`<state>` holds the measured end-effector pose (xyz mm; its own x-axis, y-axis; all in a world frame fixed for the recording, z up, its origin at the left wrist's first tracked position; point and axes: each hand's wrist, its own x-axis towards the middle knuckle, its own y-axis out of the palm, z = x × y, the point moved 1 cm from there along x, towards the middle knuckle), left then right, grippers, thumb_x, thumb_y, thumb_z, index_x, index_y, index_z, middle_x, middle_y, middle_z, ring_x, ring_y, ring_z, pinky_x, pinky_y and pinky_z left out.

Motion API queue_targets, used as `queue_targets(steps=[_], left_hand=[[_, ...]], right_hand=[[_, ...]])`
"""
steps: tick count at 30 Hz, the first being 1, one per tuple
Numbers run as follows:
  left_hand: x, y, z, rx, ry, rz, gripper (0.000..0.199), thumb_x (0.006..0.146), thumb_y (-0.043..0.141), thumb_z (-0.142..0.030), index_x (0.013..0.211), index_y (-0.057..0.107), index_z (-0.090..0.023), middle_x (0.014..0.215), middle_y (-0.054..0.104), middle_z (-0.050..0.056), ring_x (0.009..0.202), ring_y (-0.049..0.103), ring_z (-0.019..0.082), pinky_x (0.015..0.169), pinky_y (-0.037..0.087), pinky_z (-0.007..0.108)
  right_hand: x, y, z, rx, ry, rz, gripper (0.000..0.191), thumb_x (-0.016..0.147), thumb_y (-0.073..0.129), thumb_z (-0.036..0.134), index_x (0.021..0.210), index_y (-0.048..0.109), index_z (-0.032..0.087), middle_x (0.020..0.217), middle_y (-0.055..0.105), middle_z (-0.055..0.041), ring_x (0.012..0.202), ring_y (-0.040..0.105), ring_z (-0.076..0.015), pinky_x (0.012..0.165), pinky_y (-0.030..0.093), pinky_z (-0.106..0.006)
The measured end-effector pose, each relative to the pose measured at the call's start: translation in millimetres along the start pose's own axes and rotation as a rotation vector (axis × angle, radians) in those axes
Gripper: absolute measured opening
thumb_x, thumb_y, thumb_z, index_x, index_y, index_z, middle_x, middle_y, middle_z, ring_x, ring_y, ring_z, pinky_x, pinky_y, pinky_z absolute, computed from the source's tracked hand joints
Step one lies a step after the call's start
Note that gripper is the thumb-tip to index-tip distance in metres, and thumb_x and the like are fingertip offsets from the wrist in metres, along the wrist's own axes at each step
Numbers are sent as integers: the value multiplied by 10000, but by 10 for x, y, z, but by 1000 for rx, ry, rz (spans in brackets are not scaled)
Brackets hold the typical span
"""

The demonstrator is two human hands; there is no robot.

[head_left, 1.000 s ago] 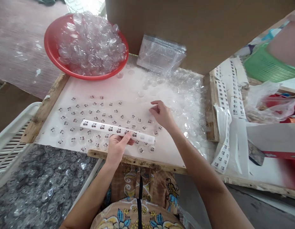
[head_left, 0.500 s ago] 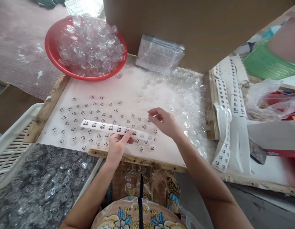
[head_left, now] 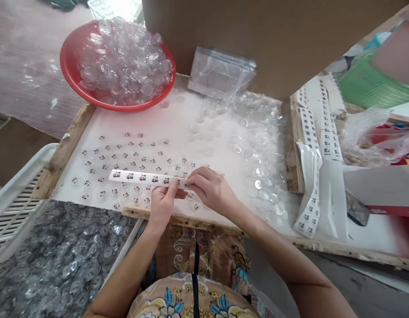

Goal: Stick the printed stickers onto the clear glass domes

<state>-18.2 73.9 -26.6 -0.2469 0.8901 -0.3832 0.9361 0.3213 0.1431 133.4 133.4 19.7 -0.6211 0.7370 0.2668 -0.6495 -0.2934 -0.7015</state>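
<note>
My left hand (head_left: pixel 163 204) pinches a long white sticker strip (head_left: pixel 141 177) printed with small panda pictures, holding it level above the white work board (head_left: pixel 191 119). My right hand (head_left: pixel 209 191) has its fingertips on the strip's right end, next to my left thumb. Under the strip lie rows of clear round domes with panda stickers (head_left: pixel 125 152). Loose clear domes without stickers (head_left: pixel 257 150) are scattered over the board's right side.
A red bowl (head_left: pixel 70 70) heaped with clear domes sits at the back left. A clear plastic bag (head_left: pixel 221 75) leans on a cardboard box (head_left: pixel 274 39). More sticker strips (head_left: pixel 315 132) lie at right. A white crate (head_left: pixel 19 190) of finished domes is at left.
My right hand came back from the loose domes on the right and down to the strip's right end. My left hand and the strip barely moved.
</note>
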Motion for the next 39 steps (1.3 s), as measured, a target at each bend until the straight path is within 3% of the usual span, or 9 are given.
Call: queue_targets(steps=[3, 6, 8, 10, 15, 21, 26, 31, 39], left_hand=[[14, -1, -2, -23, -5, -14, 425, 828, 629, -487, 641, 717, -115, 595, 710, 88, 559, 683, 191, 617, 566, 285], [16, 8, -11, -53, -7, -28, 429, 824, 631, -492, 627, 707, -118, 579, 703, 86, 544, 679, 191, 590, 564, 284], [12, 14, -14, -67, -11, -37, 415, 813, 645, -488, 640, 708, -115, 572, 699, 82, 537, 680, 194, 578, 564, 284], [8, 16, -13, -81, -11, -39, 407, 803, 654, -488, 659, 711, -112, 574, 699, 80, 537, 682, 195, 571, 564, 282], [7, 12, -4, -88, -3, -18, 410, 806, 652, -488, 675, 710, -104, 581, 702, 82, 539, 682, 193, 567, 565, 279], [19, 13, 14, -112, -12, -13, 393, 797, 668, -483, 757, 722, -96, 588, 703, 75, 560, 692, 203, 558, 572, 283], [21, 14, 7, -127, -5, 0, 390, 794, 671, -482, 759, 719, -97, 586, 702, 74, 558, 692, 206, 553, 575, 287], [13, 11, -12, -122, -10, 25, 387, 794, 672, -479, 749, 719, -97, 579, 699, 77, 560, 692, 208, 552, 573, 287], [29, 16, 1, -114, -27, 16, 390, 788, 672, -488, 736, 712, -103, 584, 700, 77, 564, 694, 210, 557, 572, 292]], right_hand=[[104, -98, -156, 135, 95, -131, 99, 903, 527, 182, 827, 585, 209, 876, 630, -56, 838, 595, -173, 718, 504, -320], [267, -228, -452, 191, 405, -254, 52, 846, 588, 231, 804, 570, 206, 774, 613, -18, 689, 554, -141, 619, 466, -288], [364, -262, -625, 176, 560, -205, 56, 809, 603, 236, 778, 576, 198, 710, 597, 2, 617, 510, -120, 589, 427, -275], [429, -241, -733, 143, 620, -125, 45, 788, 599, 224, 759, 585, 194, 685, 589, 10, 592, 485, -110, 587, 403, -271], [461, -45, -789, 4, 575, -60, 27, 790, 577, 178, 777, 592, 197, 734, 604, -7, 619, 510, -125, 618, 400, -277], [428, 119, -763, -250, 428, -112, 132, 836, 538, 168, 890, 655, 198, 1020, 613, -95, 783, 591, -184, 682, 437, -313], [295, -13, -816, -127, 426, -142, 312, 880, 510, 207, 1176, 607, 228, 959, 679, -59, 787, 625, -189, 728, 485, -333], [133, -169, -991, -292, 410, -129, 267, 816, 612, 231, 1077, 664, 214, 1083, 651, -114, 957, 608, -272, 825, 489, -431], [-29, -295, -1036, -246, 460, -167, 296, 843, 577, 238, 1135, 627, 231, 1105, 651, -79, 900, 634, -229, 764, 505, -386]])
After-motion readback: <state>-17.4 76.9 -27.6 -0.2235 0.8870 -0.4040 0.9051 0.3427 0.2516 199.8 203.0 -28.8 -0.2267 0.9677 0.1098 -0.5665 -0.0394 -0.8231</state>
